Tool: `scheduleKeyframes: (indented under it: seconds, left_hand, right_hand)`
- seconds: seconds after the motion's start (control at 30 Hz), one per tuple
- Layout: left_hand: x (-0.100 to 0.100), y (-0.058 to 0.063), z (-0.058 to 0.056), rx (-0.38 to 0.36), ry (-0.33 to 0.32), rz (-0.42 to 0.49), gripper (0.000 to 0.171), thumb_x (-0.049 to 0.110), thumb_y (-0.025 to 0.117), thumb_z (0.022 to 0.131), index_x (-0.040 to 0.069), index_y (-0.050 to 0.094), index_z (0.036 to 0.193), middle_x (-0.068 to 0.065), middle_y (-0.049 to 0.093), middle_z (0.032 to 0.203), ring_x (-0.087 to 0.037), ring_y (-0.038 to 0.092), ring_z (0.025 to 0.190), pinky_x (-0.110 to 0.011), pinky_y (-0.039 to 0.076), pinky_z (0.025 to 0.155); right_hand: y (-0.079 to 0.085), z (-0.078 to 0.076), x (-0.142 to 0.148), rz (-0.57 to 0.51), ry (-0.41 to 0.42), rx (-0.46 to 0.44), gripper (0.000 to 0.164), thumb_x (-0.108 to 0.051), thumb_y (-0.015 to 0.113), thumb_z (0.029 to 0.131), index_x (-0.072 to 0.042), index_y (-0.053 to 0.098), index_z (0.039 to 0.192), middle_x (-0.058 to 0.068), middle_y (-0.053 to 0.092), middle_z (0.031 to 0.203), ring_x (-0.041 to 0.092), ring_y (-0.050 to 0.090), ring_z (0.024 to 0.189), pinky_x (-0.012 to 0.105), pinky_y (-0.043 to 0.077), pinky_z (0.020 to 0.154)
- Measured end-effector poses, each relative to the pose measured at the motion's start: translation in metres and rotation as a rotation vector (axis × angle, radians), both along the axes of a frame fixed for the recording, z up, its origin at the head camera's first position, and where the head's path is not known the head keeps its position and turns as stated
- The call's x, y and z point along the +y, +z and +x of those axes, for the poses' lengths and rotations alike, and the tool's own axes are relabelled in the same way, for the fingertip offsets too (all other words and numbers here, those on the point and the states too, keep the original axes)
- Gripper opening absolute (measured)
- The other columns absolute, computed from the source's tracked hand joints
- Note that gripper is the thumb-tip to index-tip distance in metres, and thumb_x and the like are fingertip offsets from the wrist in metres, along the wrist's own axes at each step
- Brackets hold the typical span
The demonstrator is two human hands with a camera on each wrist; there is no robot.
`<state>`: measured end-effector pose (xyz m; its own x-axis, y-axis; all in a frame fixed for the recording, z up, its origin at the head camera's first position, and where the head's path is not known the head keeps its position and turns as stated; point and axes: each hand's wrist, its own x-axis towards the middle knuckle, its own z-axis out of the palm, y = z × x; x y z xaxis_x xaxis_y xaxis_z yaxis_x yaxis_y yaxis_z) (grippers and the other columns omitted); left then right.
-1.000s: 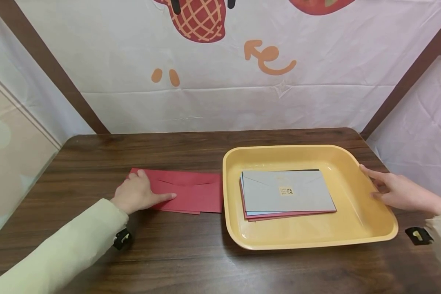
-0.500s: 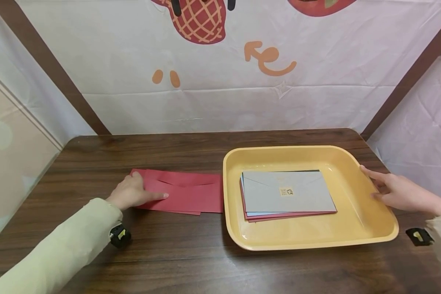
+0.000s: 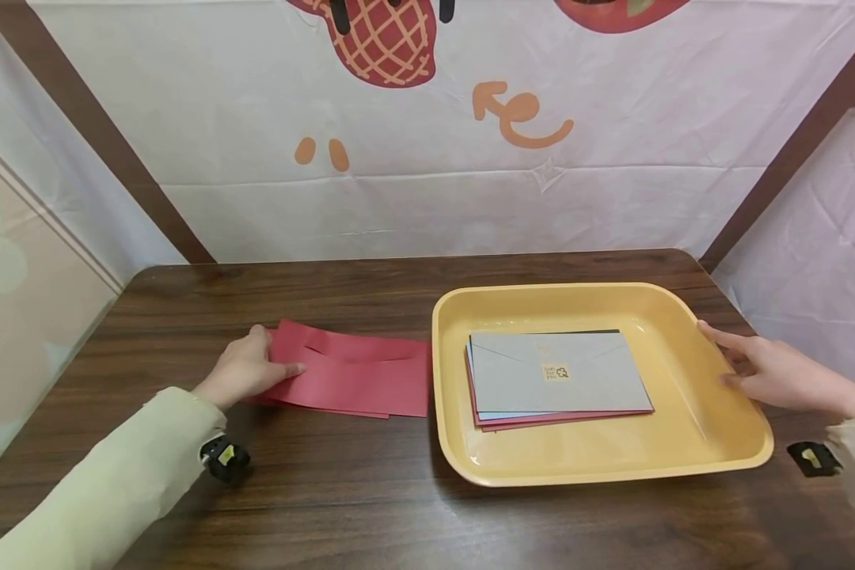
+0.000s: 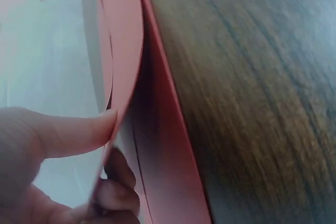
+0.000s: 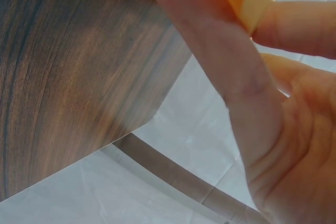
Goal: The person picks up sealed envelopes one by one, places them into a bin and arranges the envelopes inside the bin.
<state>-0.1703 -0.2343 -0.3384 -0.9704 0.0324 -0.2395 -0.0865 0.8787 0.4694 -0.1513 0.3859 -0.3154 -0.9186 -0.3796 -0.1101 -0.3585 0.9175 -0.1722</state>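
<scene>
My left hand [image 3: 241, 366] pinches the left end of a red envelope [image 3: 363, 380], thumb on top and fingers underneath. That end bows upward off a second red envelope [image 4: 168, 145], which lies beneath it on the table. In the left wrist view, a gap shows between the two. On the right, my right hand [image 3: 777, 370] holds the rim of a yellow tray [image 3: 691, 463], with the tray's edge between its digits in the right wrist view. Inside the tray rests a stack of envelopes, a grey envelope [image 3: 513, 380] with a gold label uppermost and blue, red and dark edges below.
The brown wooden table [image 3: 328, 491] carries everything. A pale printed cloth [image 3: 427, 206] hangs behind its far edge, and more cloth hangs at both sides. The red envelopes' right ends sit close beside the tray's left wall.
My left hand has slid left to the envelopes' end and now lifts the top red envelope's left edge, which curls up. The right hand and the tray have stayed put.
</scene>
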Motion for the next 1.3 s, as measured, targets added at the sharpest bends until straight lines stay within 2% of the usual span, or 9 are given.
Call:
scheduleKeyframes:
  seconds: [0.17, 0.4, 0.63, 0.97, 1.17, 1.23, 1.3]
  left_hand:
    - [-0.001, 0.003, 0.000, 0.041, 0.004, 0.088, 0.051, 0.024, 0.055, 0.093, -0.014, 0.034, 0.119, -0.023, 0.055, 0.093, -0.030, 0.055, 0.083, -0.034, 0.044, 0.067]
    - [0.002, 0.012, -0.001, 0.114, 0.068, 0.184, 0.045, 0.024, 0.035, 0.099, -0.011, 0.032, 0.128, -0.030, 0.050, 0.116, -0.039, 0.051, 0.104, -0.045, 0.041, 0.080]
    - [0.003, 0.019, -0.002, 0.190, 0.121, 0.188, 0.043, 0.021, 0.025, 0.101, -0.010, 0.038, 0.127, -0.028, 0.052, 0.110, -0.038, 0.050, 0.098, -0.040, 0.038, 0.077]
    - [0.002, 0.028, 0.001, 0.251, 0.197, 0.214, 0.044, 0.020, 0.025, 0.100, -0.011, 0.042, 0.125, -0.029, 0.049, 0.114, -0.039, 0.046, 0.102, -0.041, 0.035, 0.079]
    - [0.000, 0.036, 0.000, 0.188, 0.266, 0.368, 0.047, 0.024, 0.023, 0.100, -0.007, 0.038, 0.132, -0.023, 0.045, 0.115, -0.032, 0.045, 0.097, -0.037, 0.037, 0.073]
    - [-0.002, 0.038, -0.001, 0.185, 0.292, 0.408, 0.047, 0.025, 0.023, 0.100, -0.007, 0.038, 0.131, -0.020, 0.045, 0.112, -0.027, 0.046, 0.092, -0.035, 0.038, 0.071]
    - [-0.005, 0.041, -0.002, 0.209, 0.298, 0.409, 0.045, 0.024, 0.024, 0.100, -0.008, 0.039, 0.129, -0.019, 0.046, 0.109, -0.024, 0.047, 0.087, -0.033, 0.039, 0.071]
  right_hand:
    - [0.000, 0.000, 0.000, -0.004, 0.005, 0.004, 0.076, -0.005, 0.071, 0.081, 0.012, 0.029, 0.142, -0.005, 0.052, 0.078, -0.001, 0.035, 0.059, 0.022, 0.033, 0.054]
    - [-0.001, -0.001, 0.000, -0.009, 0.007, 0.005, 0.076, -0.004, 0.071, 0.081, 0.012, 0.029, 0.142, -0.005, 0.051, 0.077, -0.001, 0.034, 0.058, 0.022, 0.032, 0.054]
    - [0.001, -0.001, 0.000, -0.009, -0.003, -0.008, 0.076, -0.005, 0.071, 0.081, 0.013, 0.028, 0.142, -0.004, 0.052, 0.077, -0.001, 0.035, 0.059, 0.022, 0.033, 0.054]
    - [0.001, -0.001, -0.001, -0.011, -0.002, -0.004, 0.074, -0.005, 0.070, 0.081, 0.013, 0.030, 0.141, -0.005, 0.050, 0.076, 0.000, 0.034, 0.057, 0.022, 0.032, 0.054]
    - [0.001, -0.001, -0.002, -0.012, 0.000, 0.007, 0.075, -0.005, 0.071, 0.081, 0.013, 0.031, 0.141, -0.006, 0.049, 0.076, -0.001, 0.034, 0.057, 0.022, 0.032, 0.054]
    - [0.001, -0.001, -0.001, -0.015, 0.003, 0.009, 0.075, -0.005, 0.071, 0.081, 0.013, 0.030, 0.141, -0.006, 0.049, 0.077, -0.001, 0.034, 0.057, 0.022, 0.032, 0.054]
    - [0.001, -0.001, -0.001, -0.018, 0.003, 0.008, 0.075, -0.005, 0.071, 0.080, 0.013, 0.030, 0.141, -0.006, 0.050, 0.077, -0.001, 0.034, 0.058, 0.022, 0.032, 0.054]
